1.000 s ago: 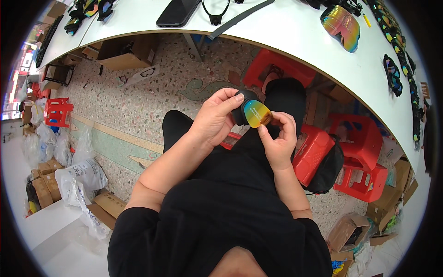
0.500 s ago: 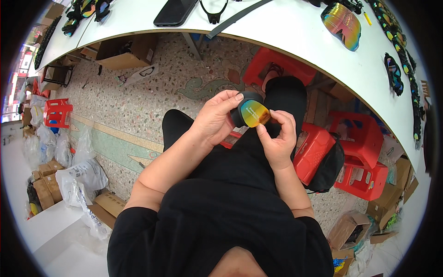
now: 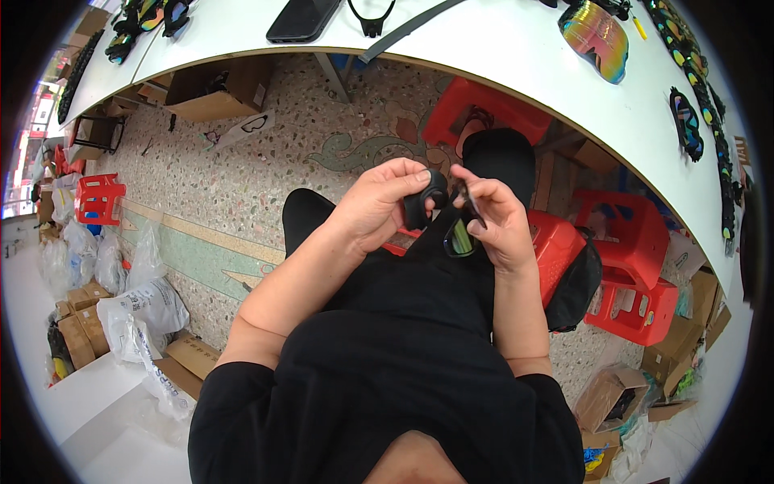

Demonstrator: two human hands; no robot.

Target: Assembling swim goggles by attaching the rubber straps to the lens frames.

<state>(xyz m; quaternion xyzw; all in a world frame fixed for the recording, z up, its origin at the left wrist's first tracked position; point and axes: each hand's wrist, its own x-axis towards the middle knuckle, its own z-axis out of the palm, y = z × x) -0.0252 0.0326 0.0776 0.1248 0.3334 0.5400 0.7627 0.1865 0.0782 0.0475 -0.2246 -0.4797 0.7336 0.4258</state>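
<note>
Above my lap, my left hand (image 3: 373, 208) pinches a curled black band (image 3: 417, 211), smooth and rounded like a goggle strap. Close beside it, my right hand (image 3: 505, 222) grips a mirrored goggle lens (image 3: 459, 239) between thumb and fingers. The lens is tilted nearly edge-on, with dark and green reflections on its face. Whether band and lens are joined between my hands I cannot tell; my fingers cover part of both.
A white table (image 3: 484, 56) curves ahead, bearing a black phone (image 3: 304, 19), a grey strap (image 3: 411, 31), a large mirrored visor (image 3: 595, 40) and goggles (image 3: 686, 125). Red stools (image 3: 629, 234) stand at my right. Plastic bags (image 3: 145, 315) and cardboard boxes (image 3: 85, 327) lie at the left.
My right hand has drawn slightly right and turned the lens from face-up, showing orange and yellow, to nearly edge-on. My left hand keeps the black band in about the same place.
</note>
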